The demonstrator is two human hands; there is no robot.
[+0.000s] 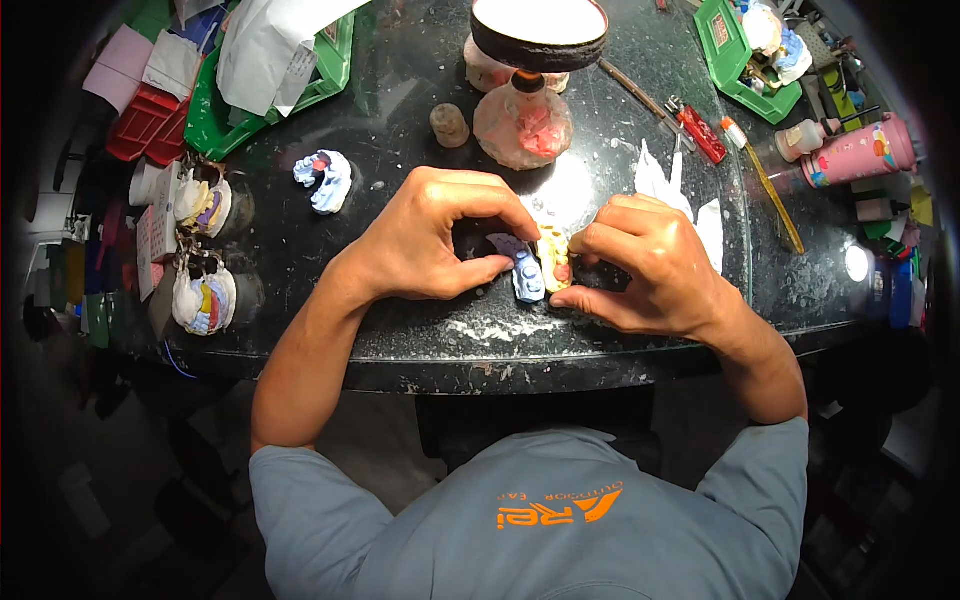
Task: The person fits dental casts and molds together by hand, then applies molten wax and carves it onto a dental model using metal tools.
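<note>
Currently, blue dental model [528, 278] & yellow dental model [551, 258] are side by side btwn the hands, nr front edge of black bench [400, 120]. R hand [645, 262] pinches yellow one, thumb & index slightly apart around it. L hand [432, 235] curved, thumb & index spread, tips by the models; can't tell if it's gripping.

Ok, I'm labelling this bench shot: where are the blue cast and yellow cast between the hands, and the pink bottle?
Blue cast [528, 279], head view: on its upper face.
Yellow cast [551, 260], head view: on its upper face.
Pink bottle [856, 156], head view: on its side.
</note>
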